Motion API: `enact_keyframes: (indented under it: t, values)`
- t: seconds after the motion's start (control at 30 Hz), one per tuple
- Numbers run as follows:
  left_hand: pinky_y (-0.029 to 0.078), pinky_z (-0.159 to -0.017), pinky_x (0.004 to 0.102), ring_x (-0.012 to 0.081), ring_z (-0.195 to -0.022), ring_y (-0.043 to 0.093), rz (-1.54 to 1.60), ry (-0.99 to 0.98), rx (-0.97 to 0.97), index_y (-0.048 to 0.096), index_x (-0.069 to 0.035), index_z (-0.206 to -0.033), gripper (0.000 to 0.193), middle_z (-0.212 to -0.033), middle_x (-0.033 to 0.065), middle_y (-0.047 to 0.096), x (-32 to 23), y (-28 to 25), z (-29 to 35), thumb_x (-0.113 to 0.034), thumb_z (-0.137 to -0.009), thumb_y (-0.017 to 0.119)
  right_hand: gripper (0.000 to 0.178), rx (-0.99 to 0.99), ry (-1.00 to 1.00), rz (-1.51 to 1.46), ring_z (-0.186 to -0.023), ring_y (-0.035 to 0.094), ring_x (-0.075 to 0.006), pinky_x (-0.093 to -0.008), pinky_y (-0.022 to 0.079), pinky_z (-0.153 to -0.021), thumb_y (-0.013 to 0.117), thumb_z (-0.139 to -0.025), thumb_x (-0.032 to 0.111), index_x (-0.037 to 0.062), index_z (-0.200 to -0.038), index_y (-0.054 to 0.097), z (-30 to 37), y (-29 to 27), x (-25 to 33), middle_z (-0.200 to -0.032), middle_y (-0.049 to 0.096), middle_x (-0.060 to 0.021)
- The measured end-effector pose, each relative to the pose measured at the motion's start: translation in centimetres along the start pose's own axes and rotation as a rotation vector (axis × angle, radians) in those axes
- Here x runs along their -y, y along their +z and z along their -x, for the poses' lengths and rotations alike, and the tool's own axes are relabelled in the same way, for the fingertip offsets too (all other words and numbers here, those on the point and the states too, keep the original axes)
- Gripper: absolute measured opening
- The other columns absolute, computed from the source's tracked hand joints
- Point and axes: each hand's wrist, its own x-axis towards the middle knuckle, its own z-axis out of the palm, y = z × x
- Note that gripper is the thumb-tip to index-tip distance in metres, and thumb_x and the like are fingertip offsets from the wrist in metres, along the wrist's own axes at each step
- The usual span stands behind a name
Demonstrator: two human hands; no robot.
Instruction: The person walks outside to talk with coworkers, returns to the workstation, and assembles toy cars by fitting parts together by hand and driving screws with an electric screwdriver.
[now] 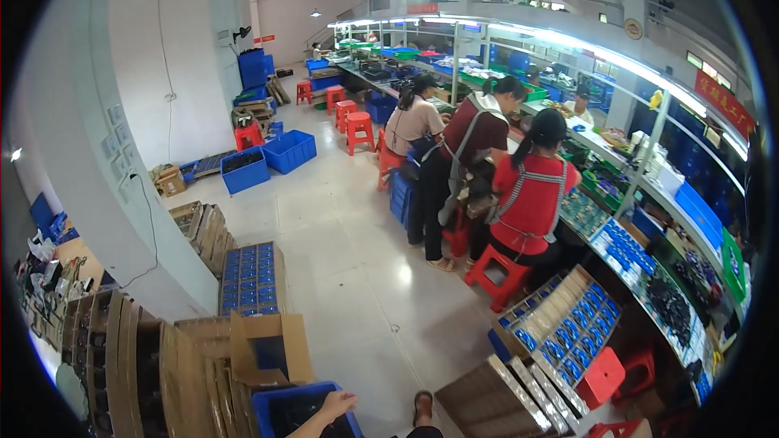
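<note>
My left hand (pixel 341 402) reaches in from the lower edge, its fingers loosely curled and closed, with no object visible in them. It hangs over the right side of a blue plastic bin (pixel 261 404), and I cannot tell whether it touches the rim. Dark items (pixel 294 415) lie inside that bin, too dim to make out. Just behind the bin stands an open cardboard box (pixel 299 347). To the right of the hand one sandaled foot (pixel 423 409) shows on the pale floor. My right hand is out of view.
Cardboard trays with blue parts (pixel 251 280) stand by a pillar (pixel 130 154). Stacked cartons (pixel 495 401) and a tray of blue parts (pixel 568 328) flank the right side. Several people work along a lit bench (pixel 584 219). Red stools (pixel 499 276) and blue crates (pixel 290 151) line the aisle.
</note>
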Motion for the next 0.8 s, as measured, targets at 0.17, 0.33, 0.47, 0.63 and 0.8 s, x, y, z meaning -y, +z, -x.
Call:
enact_keyframes:
  t: [0.17, 0.33, 0.47, 0.63, 0.8]
  values:
    - [0.049, -0.050, 0.0384, 0.0191, -0.056, 0.062, -0.768, -0.243, -0.013, 0.070, -0.011, -0.075, 0.025, -0.060, 0.0059, 0.060, 3.3, -5.6, -3.0, -0.028, -0.089, 0.057, 0.029, 0.101, -0.070, -0.098, -0.061, 0.058, -0.0252, -0.0392, 0.052, -0.054, 0.056, -0.095, 0.029, 0.0005, -0.096, 0.061, -7.8, 6.5, 19.2, -0.078, 0.061, -0.0127]
    - [0.046, -0.047, 0.0450, 0.0238, -0.052, 0.056, 0.017, -0.481, -0.281, 0.062, -0.009, -0.071, 0.023, -0.063, 0.0087, 0.058, -2.4, -9.8, -1.7, -0.026, -0.086, 0.064, 0.026, 0.198, -0.138, 0.285, -0.067, 0.061, -0.0253, -0.0405, 0.051, -0.057, 0.054, -0.095, 0.024, -0.0013, -0.098, 0.061, -12.9, 15.9, 47.4, -0.083, 0.061, -0.0128]
    - [0.043, -0.041, 0.0380, 0.0216, -0.045, 0.050, 0.184, -0.657, -0.384, 0.055, -0.009, -0.067, 0.024, -0.060, 0.0062, 0.053, -12.0, -10.0, -9.9, -0.020, -0.087, 0.062, 0.028, 0.211, -0.221, 0.253, -0.065, 0.069, -0.0215, -0.0357, 0.058, -0.058, 0.072, -0.084, 0.026, -0.0017, -0.085, 0.069, -26.6, 25.6, 67.4, -0.075, 0.069, -0.0113]
    - [0.047, -0.047, 0.0384, 0.0220, -0.052, 0.054, 0.255, -0.623, -0.438, 0.058, -0.007, -0.077, 0.018, -0.066, 0.0074, 0.057, -16.5, -17.1, -24.4, -0.021, -0.087, 0.062, 0.027, 0.371, -0.378, 0.173, -0.064, 0.068, -0.0232, -0.0391, 0.059, -0.057, 0.065, -0.089, 0.022, -0.0049, -0.091, 0.064, -33.8, 40.1, 87.6, -0.082, 0.069, -0.0131]
    - [0.051, -0.053, 0.0387, 0.0225, -0.059, 0.059, 0.298, -0.584, -0.439, 0.062, -0.004, -0.087, 0.018, -0.072, 0.0087, 0.061, -24.2, -23.5, -40.9, -0.023, -0.086, 0.062, 0.041, 0.462, -0.348, 0.333, -0.077, 0.066, -0.0269, -0.0398, 0.056, -0.065, 0.062, -0.092, 0.031, -0.0046, -0.111, 0.061, -33.1, 48.5, 94.7, -0.095, 0.067, -0.0164]
